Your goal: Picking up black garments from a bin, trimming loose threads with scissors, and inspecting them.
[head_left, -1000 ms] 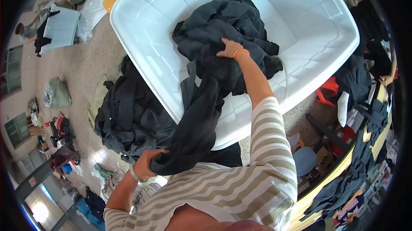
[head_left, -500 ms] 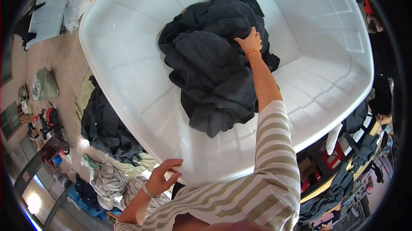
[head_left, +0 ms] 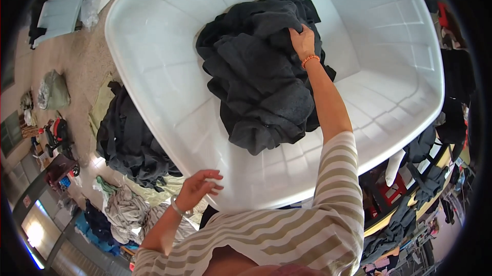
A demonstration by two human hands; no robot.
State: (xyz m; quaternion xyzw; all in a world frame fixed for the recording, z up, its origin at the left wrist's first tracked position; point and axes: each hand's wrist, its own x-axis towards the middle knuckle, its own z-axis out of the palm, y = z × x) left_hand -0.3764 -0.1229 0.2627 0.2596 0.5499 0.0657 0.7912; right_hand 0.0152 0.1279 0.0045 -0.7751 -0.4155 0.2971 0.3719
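Pale floor (head_left: 84, 60) spreads beside a white tub (head_left: 164, 71) where black cloth (head_left: 261, 81) lies heaped, probably soft, limp, weighty in bulk (best taken by gathered folds), one fold pinched in the right hand (head_left: 304, 42), while the left hand (head_left: 197, 190), fingers loose and empty, hovers by the tub's near corner.

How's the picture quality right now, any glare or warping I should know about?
Head view: strong fisheye warping, the white tub showing bowed edges and the corners falling to black; head view: a bright spot at lower left blows out to white; head view: pale sheen on the tub's walls, while the dark cloth loses detail in its deeper folds.
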